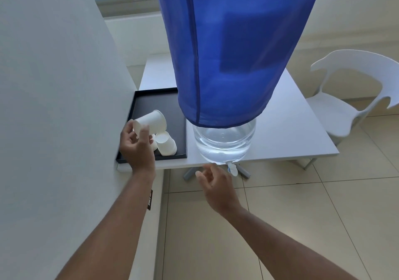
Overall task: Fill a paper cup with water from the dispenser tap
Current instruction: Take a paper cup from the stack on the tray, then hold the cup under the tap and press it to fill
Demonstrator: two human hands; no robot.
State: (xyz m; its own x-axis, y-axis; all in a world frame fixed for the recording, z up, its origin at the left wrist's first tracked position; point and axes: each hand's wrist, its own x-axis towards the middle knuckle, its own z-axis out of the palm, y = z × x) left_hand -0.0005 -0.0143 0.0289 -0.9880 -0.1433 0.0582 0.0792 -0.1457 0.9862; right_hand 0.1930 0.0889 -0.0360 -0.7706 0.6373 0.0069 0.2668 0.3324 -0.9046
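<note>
Progress stands at the pickup stage: a paper cup [151,121] is in my left hand [138,148], lifted clear of the black tray [158,102], but no water has been drawn. The cup lies tilted on its side in the grasp, its base toward the dispenser bottle [224,141], and I cannot see into it. It is well apart from the tap [232,169], which sits at the bottom of the bottle and overhangs the front edge of the tabletop [287,133].

Remaining steps, as I judge them: turn the cup upright, carry it rightward under the tap, open the tap, fill, close.

Left hand: fingers and thumb closed around the cup's wall near the rim, a light grasp with the thumb [144,134] laid across the near side. Below it, spare cups [166,143] rest upside down on the tray's near end, one stack clearly visible and another partly hidden behind my hand.

Right hand [218,187]: released and holding nothing, fingers loosely curled and spread, fingertips [208,167] just below the tabletop edge and just beside the tap. I cannot tell whether any finger touches the tap lever; a small gap appears to remain.

A blue cloth cover [233,53] drapes the upper bottle; water is visible in the clear lower part. Caution: a thin paper wall deforms under a tight squeeze once filled.
</note>
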